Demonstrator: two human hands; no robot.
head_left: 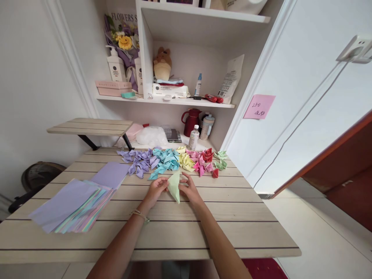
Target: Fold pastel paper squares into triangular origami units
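A pale green sheet of paper (174,185), folded into a pointed shape, is held between both hands over the middle of the slatted wooden table (174,228). My left hand (156,189) pinches its left edge with curled fingers. My right hand (189,188) grips its right side. Just beyond the hands lies a row of folded paper pieces (171,159) sorted by colour: purple, blue, yellow, pink, red and green.
A fanned stack of pastel paper sheets (78,199) lies at the table's left. A plastic bottle (193,138), a red jug (191,121) and a cup stand behind the folded pieces. Shelves with bottles and a plush toy rise above. An open door is on the right.
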